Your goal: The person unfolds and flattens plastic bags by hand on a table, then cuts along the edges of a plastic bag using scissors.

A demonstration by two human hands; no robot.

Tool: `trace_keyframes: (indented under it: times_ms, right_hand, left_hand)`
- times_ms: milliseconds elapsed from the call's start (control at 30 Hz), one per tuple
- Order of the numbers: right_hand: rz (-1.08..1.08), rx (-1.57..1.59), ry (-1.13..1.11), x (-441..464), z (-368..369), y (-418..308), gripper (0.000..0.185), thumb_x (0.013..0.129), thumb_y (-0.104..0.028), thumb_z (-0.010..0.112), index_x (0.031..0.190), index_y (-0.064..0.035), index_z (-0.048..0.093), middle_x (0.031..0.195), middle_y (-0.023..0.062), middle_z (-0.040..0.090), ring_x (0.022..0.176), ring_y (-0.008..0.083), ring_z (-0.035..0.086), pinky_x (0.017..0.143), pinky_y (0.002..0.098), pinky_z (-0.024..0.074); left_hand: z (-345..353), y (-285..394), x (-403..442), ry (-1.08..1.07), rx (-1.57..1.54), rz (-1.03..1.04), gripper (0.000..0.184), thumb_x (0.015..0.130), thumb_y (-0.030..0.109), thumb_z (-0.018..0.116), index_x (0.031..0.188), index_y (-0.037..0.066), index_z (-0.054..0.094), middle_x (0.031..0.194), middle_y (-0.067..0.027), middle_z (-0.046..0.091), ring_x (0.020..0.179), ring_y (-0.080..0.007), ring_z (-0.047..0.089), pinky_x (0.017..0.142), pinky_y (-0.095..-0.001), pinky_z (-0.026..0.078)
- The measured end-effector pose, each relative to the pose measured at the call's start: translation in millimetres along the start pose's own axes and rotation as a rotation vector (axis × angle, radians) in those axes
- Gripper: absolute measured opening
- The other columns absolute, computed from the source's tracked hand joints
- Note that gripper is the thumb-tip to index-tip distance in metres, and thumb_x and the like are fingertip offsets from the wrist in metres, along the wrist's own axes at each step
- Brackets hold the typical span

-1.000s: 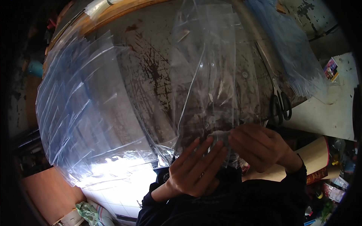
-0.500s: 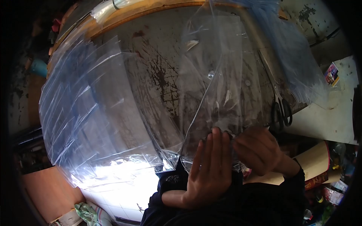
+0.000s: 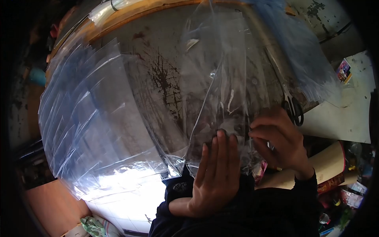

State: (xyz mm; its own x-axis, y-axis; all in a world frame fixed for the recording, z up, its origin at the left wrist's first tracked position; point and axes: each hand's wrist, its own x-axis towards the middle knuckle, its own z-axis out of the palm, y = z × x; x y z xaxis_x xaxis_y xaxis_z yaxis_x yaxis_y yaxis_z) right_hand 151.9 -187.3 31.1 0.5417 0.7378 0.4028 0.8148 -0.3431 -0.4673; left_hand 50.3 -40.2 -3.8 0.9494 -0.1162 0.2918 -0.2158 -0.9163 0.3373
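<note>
My left hand [image 3: 216,173] lies flat, fingers stretched out, on the lower end of a clear plastic sheet [image 3: 231,51] on the worktable. To its right my right hand [image 3: 278,138] is curled over the sheet's lower right part, thumb and forefinger drawn together; whatever is between them is too small to make out. Scissors with black handles [image 3: 292,108] rest just beyond my right hand, blades pointing away. A fanned stack of clear plastic sheets [image 3: 90,114] covers the table's left side.
Bluish plastic sheets [image 3: 304,55] hang over the right part of the table. A white board [image 3: 347,118] with a small colourful picture [image 3: 344,71] is at the right. Rolled yellowish paper [image 3: 325,160] lies lower right, and an orange-brown panel [image 3: 57,205] lower left.
My left hand has gone from tilted with bent fingers to flat on the sheet. My right hand has moved slightly up and right, away from the left.
</note>
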Motion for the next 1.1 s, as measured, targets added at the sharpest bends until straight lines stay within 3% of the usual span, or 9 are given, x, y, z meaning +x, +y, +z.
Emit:
trace_keyframes:
  times_ms: [233, 300, 533, 800, 867, 933, 1100]
  right_hand:
    - [-0.056, -0.092, -0.082, -12.5, 3.3, -5.7, 0.026, 0.061, 0.002, 0.069, 0.085, -0.0019, 0.06, 0.091, 0.0094, 0.058, 0.078, 0.025, 0.058, 0.063, 0.0348, 0.0482]
    - [-0.178, -0.103, -0.2, -12.4, -2.1, -3.1, 0.031, 0.066, -0.015, 0.061, 0.092, 0.0016, 0.061, 0.095, 0.013, 0.055, 0.086, 0.0263, 0.058, 0.071, 0.0343, 0.0462]
    - [-0.25, -0.197, -0.15, -16.3, 7.3, -4.0, 0.026, 0.067, -0.014, 0.061, 0.087, 0.0011, 0.061, 0.091, 0.0124, 0.056, 0.083, 0.0247, 0.058, 0.069, 0.0336, 0.0466]
    - [-0.042, -0.316, 0.046, -10.1, 28.8, -4.1, 0.018, 0.072, 0.005, 0.058, 0.088, 0.011, 0.052, 0.084, 0.0206, 0.053, 0.076, 0.0303, 0.055, 0.062, 0.0381, 0.0468]
    - [0.038, -0.46, 0.132, -3.0, 27.2, 5.5, 0.02, 0.073, 0.005, 0.059, 0.091, 0.0073, 0.05, 0.085, 0.0183, 0.052, 0.075, 0.0304, 0.053, 0.061, 0.0363, 0.0463]
    - [0.415, -0.63, 0.288, 11.7, 2.6, 42.7, 0.021, 0.072, 0.005, 0.06, 0.09, 0.0027, 0.049, 0.086, 0.0151, 0.05, 0.076, 0.0303, 0.052, 0.063, 0.0363, 0.0453]
    - [0.23, -0.509, 0.233, 14.0, -3.9, 29.6, 0.018, 0.072, 0.003, 0.063, 0.084, 0.0001, 0.05, 0.086, 0.013, 0.05, 0.076, 0.0291, 0.051, 0.064, 0.0358, 0.0444]
  left_hand:
    - [3.1, 1.5, -1.6, -0.008, 0.11, 0.037, 0.039, 0.081, 0.012, 0.058, 0.116, -0.005, 0.054, 0.118, -0.0264, 0.054, 0.109, -0.0284, 0.056, 0.093, -0.0385, 0.044]
    - [4.1, 2.0, -1.5, -0.001, 0.112, 0.031, 0.039, 0.082, 0.013, 0.058, 0.116, -0.004, 0.054, 0.118, -0.0261, 0.054, 0.11, -0.0282, 0.056, 0.093, -0.0387, 0.044]
    - [7.0, 2.5, -2.0, 0.003, 0.145, 0.03, 0.036, 0.083, 0.016, 0.059, 0.115, -0.003, 0.056, 0.117, -0.0246, 0.055, 0.11, -0.0277, 0.056, 0.094, -0.0395, 0.044]
    - [13.1, 4.1, 2.0, 0.043, 0.232, 0.052, 0.032, 0.087, 0.014, 0.054, 0.114, -0.003, 0.056, 0.113, -0.0251, 0.057, 0.108, -0.0285, 0.057, 0.093, -0.0408, 0.044]
    - [11.6, 5.2, 3.4, 0.027, 0.244, 0.039, 0.032, 0.086, 0.011, 0.053, 0.115, -0.003, 0.055, 0.113, -0.0259, 0.057, 0.107, -0.0291, 0.058, 0.093, -0.0415, 0.044]
    - [9.7, 4.1, -2.6, 0.003, 0.215, 0.058, 0.033, 0.086, 0.01, 0.053, 0.116, -0.004, 0.055, 0.114, -0.0264, 0.056, 0.107, -0.0295, 0.057, 0.093, -0.0418, 0.044]
    - [9.8, 6.1, -1.8, 0.001, 0.133, 0.03, 0.035, 0.085, 0.011, 0.052, 0.117, -0.004, 0.054, 0.116, -0.0269, 0.055, 0.109, -0.0303, 0.056, 0.094, -0.0426, 0.043]
